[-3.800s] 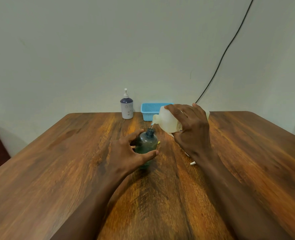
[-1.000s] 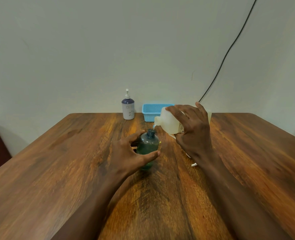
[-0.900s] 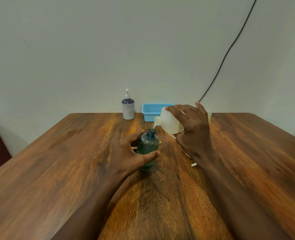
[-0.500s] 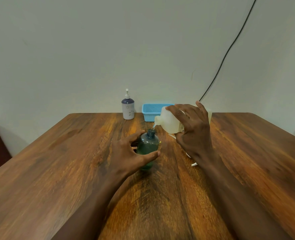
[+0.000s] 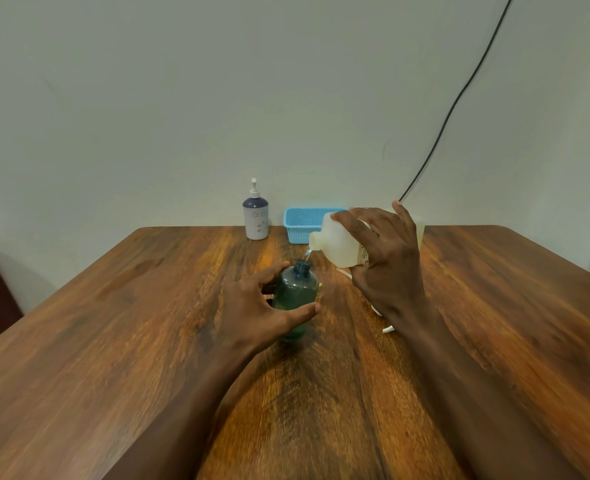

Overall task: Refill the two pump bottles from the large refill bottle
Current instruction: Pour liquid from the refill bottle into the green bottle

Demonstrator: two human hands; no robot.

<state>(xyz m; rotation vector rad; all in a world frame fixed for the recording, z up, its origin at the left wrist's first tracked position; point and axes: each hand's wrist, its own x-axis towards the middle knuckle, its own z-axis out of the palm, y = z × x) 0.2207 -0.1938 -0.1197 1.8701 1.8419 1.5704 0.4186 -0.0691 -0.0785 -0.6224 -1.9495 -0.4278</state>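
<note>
A dark green bottle (image 5: 296,292) stands upright mid-table with its neck uncapped. My left hand (image 5: 259,308) wraps around its left side and front. My right hand (image 5: 387,268) holds the large whitish refill bottle (image 5: 338,245) tipped to the left, its mouth just above the green bottle's neck. A thin clear stream runs from the mouth into the neck. A second pump bottle (image 5: 256,214), white with a dark blue top and a white pump, stands at the table's far edge. A white pump head with its tube (image 5: 383,325) lies on the table, mostly hidden under my right wrist.
A light blue mesh basket (image 5: 302,223) sits against the wall behind the refill bottle. The wooden table (image 5: 148,323) spreads wide on both sides. A black cable (image 5: 453,105) runs down the wall at the right.
Both hands and both bottles keep nearly the same pose throughout. The refill bottle stays tipped over the green bottle's neck, with only slight shifts of the view.
</note>
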